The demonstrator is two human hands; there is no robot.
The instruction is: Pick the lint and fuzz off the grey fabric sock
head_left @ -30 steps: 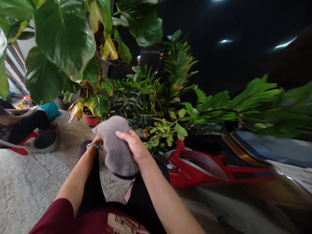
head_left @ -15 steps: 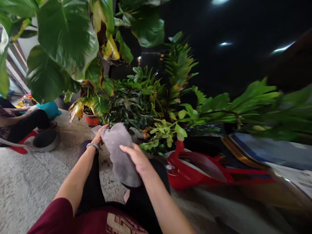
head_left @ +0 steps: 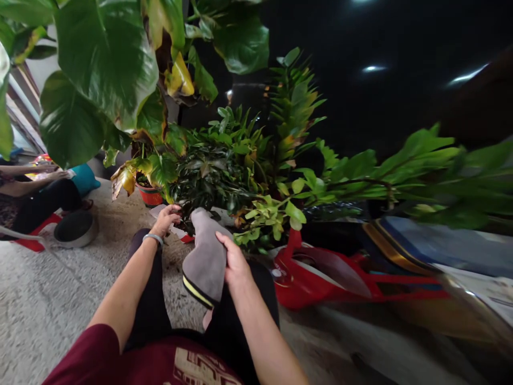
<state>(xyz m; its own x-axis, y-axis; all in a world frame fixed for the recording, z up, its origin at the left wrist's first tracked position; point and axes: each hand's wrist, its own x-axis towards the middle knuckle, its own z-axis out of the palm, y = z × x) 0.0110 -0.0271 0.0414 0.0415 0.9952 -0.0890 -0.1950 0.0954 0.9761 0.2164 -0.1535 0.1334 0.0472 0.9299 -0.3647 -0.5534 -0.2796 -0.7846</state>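
Note:
A soft grey fabric piece (head_left: 206, 254) with a narrow top and a black-and-yellow hem hangs over my lap. Its exact kind is unclear. My right hand (head_left: 236, 262) grips it along its right side, thumb on top and the other fingers mostly hidden behind. Left of it, my left hand (head_left: 166, 220) is off the fabric, its fingers loosely bent and apart. Around the left wrist is a pale bangle (head_left: 153, 239). Close to the left fingers, a red-and-white item (head_left: 183, 234) shows in part.
Leafy plants (head_left: 216, 171) and a red pot (head_left: 149, 193) stand ahead. At right is a red bag (head_left: 292, 286) beside a dark blue bundle (head_left: 425, 240). Another person (head_left: 44, 198) sits at far left near a grey basin (head_left: 76, 231).
My left hand has let go of the grey fabric and moved apart from it. The fabric has turned in my right hand, bringing the yellow hem into view.

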